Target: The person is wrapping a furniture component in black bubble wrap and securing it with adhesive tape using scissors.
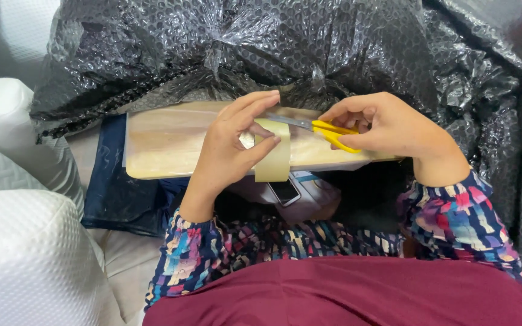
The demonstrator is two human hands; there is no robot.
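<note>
A roll of tan packing tape (275, 158) stands on edge against a flat pale wooden board (170, 142) wrapped in clear film. My left hand (234, 142) pinches the roll from its left side, fingers over its top. My right hand (388, 127) grips yellow-handled scissors (324, 128), whose metal blades point left and reach the top of the tape roll. The board lies across my lap, its far edge under black bubble wrap (309, 42).
A phone (285, 190) lies just below the tape roll. Dark blue cloth (113, 181) sits under the board's left end. White quilted cushions (19, 241) fill the left side. Black bubble wrap also covers the right side (502, 121).
</note>
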